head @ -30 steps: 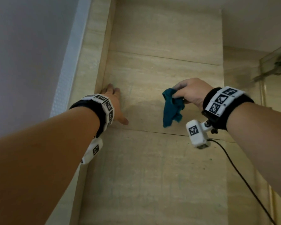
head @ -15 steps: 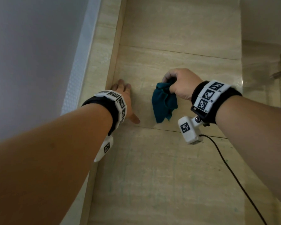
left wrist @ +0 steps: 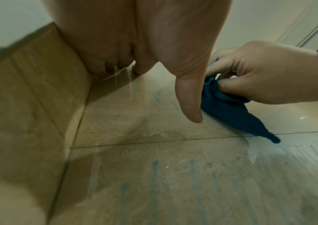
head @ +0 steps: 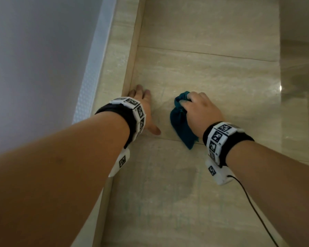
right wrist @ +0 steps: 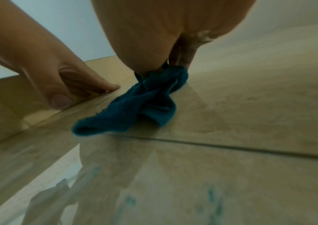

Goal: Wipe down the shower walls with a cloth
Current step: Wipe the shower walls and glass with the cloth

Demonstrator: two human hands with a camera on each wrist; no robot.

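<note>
Mid-wipe: right hand (head: 200, 109) clenched the teal cloth (head: 181, 125) against the beige wall tile (head: 221, 82); left hand (head: 144, 111) braced flat, fingers released. Next: drag across streaks.

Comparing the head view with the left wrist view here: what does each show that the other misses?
Only the head view: both marker wristbands, the black cable and the grey wall on the left. Only the left wrist view: clear teal streaks on the lower tile and a metal rod. Both: the left hand flat on the tiled wall and the right hand gripping the teal cloth.
</note>
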